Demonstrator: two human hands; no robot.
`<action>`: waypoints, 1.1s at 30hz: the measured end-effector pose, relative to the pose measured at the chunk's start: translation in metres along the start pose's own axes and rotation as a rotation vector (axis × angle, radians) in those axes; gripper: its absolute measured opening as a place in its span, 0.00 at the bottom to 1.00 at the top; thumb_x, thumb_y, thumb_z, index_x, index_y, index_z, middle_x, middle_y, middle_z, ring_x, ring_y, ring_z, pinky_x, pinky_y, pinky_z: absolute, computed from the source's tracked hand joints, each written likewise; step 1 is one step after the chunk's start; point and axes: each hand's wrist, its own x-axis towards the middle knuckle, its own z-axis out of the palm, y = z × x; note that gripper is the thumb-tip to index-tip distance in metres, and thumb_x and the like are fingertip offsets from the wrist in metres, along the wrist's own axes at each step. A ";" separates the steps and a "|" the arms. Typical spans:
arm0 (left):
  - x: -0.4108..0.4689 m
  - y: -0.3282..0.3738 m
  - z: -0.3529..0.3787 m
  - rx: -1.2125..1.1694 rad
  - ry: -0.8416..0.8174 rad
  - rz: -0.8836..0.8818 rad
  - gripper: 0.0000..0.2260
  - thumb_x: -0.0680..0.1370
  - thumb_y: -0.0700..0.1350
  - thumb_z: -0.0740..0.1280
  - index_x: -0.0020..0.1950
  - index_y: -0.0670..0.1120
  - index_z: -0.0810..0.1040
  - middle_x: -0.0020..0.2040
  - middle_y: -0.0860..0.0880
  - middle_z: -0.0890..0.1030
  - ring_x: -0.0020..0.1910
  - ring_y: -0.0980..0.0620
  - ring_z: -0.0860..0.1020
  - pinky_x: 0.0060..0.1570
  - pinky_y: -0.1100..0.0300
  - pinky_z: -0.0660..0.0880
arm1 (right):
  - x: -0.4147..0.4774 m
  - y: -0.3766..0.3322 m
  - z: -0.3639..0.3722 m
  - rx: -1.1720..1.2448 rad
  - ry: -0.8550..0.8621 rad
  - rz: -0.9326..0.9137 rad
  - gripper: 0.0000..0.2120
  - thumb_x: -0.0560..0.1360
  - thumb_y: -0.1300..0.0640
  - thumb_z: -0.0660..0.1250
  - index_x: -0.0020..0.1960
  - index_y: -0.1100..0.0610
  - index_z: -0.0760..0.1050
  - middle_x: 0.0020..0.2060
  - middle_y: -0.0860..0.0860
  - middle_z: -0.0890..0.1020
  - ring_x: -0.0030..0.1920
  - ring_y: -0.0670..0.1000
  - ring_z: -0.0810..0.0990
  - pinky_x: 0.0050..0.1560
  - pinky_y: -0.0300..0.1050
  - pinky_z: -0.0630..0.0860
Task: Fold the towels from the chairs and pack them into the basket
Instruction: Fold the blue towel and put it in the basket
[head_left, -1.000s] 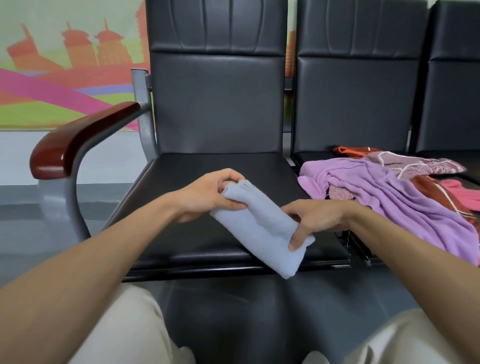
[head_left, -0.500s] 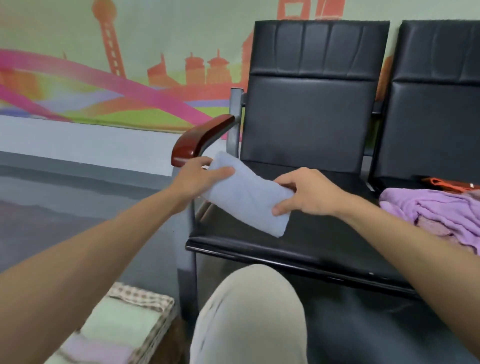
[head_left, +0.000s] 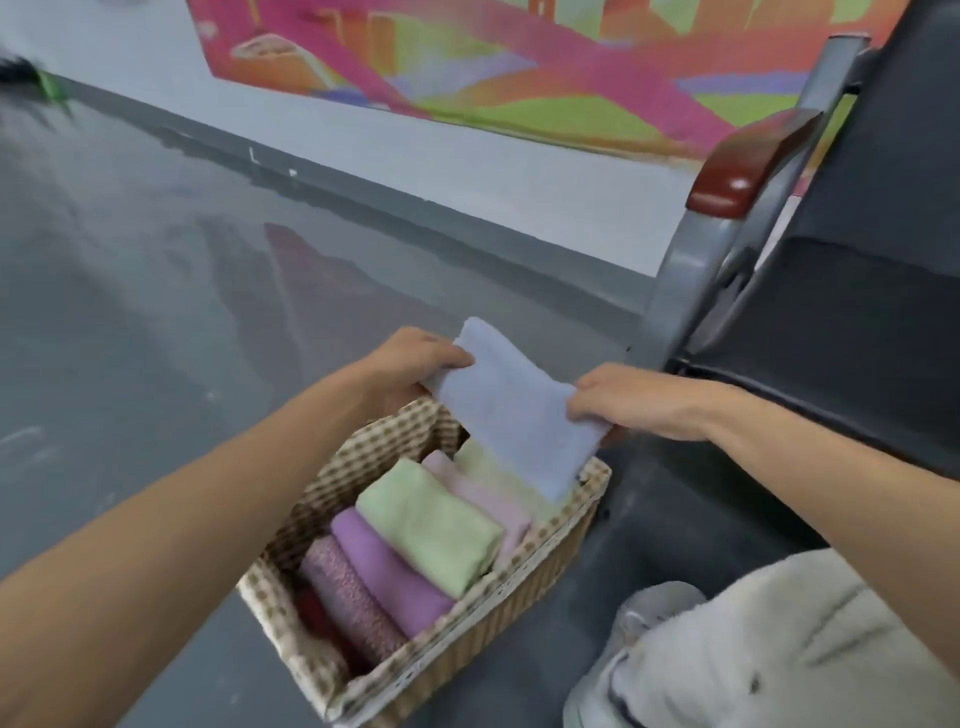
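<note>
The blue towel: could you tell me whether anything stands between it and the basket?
Nothing visible does. The blue towel, gripped by the left hand and right hand, hangs above the far end of the basket.

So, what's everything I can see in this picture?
basket: one, tan wicker, checked liner, on the grey floor
blue towel: one, pale blue, folded, held over the basket's far end
green towel: one, in the basket
purple towel: one, beside the green
pink towel: one, pale, past the green
chair: one, black, right
armrest: one, red-brown, on the chair
mural: one, multicoloured, back wall
shoe: one, pale grey, bottom right
left hand, right hand: two, gripping the blue towel's ends
</note>
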 end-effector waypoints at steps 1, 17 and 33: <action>-0.002 -0.016 -0.010 0.073 -0.010 -0.007 0.10 0.74 0.40 0.72 0.50 0.33 0.80 0.45 0.40 0.81 0.40 0.49 0.79 0.39 0.58 0.76 | 0.009 -0.002 0.017 0.027 -0.061 -0.001 0.02 0.74 0.64 0.60 0.43 0.60 0.68 0.38 0.58 0.69 0.36 0.53 0.66 0.30 0.36 0.67; -0.011 -0.162 -0.076 1.021 -0.246 -0.371 0.12 0.71 0.48 0.72 0.42 0.44 0.72 0.38 0.48 0.72 0.36 0.49 0.72 0.29 0.61 0.72 | 0.082 -0.012 0.214 -0.184 -0.505 -0.035 0.13 0.76 0.58 0.66 0.36 0.59 0.66 0.32 0.54 0.75 0.33 0.52 0.77 0.33 0.39 0.71; -0.014 -0.027 0.018 0.915 -0.249 0.356 0.08 0.77 0.46 0.68 0.55 0.45 0.81 0.50 0.50 0.83 0.52 0.51 0.80 0.53 0.61 0.73 | 0.005 -0.008 0.045 -0.575 0.048 -0.108 0.10 0.76 0.53 0.66 0.51 0.57 0.82 0.43 0.50 0.83 0.47 0.52 0.80 0.49 0.45 0.77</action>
